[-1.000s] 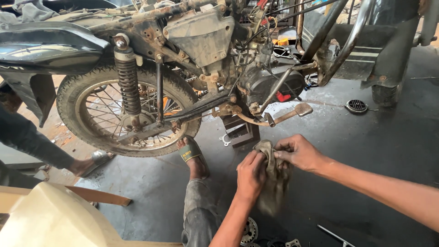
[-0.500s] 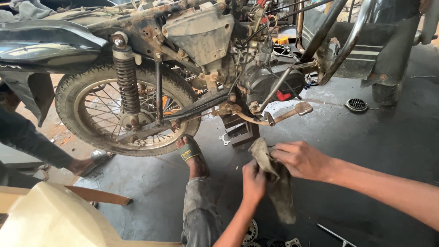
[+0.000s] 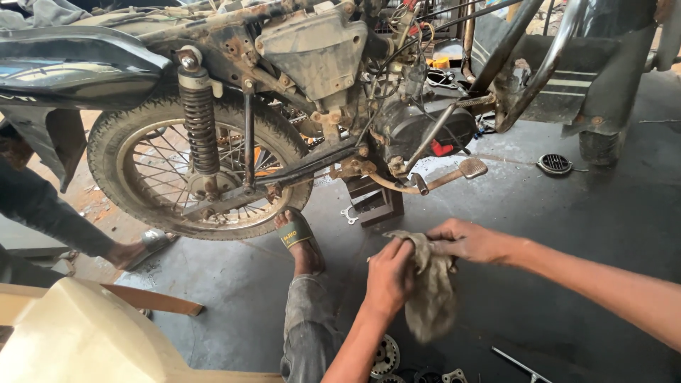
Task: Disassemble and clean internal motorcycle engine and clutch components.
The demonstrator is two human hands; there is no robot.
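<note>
Head view: both hands, left hand (image 3: 389,275) and right hand (image 3: 467,240), grip a grimy rag (image 3: 431,294) beside the motorcycle (image 3: 312,92); wiping looks unfinished.

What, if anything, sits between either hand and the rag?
Nothing visible. Both hands already grip the dirty rag: the left hand clutches its upper left part, the right hand pinches its top edge. The rest hangs free above the grey floor, apart from the motorcycle.
</note>
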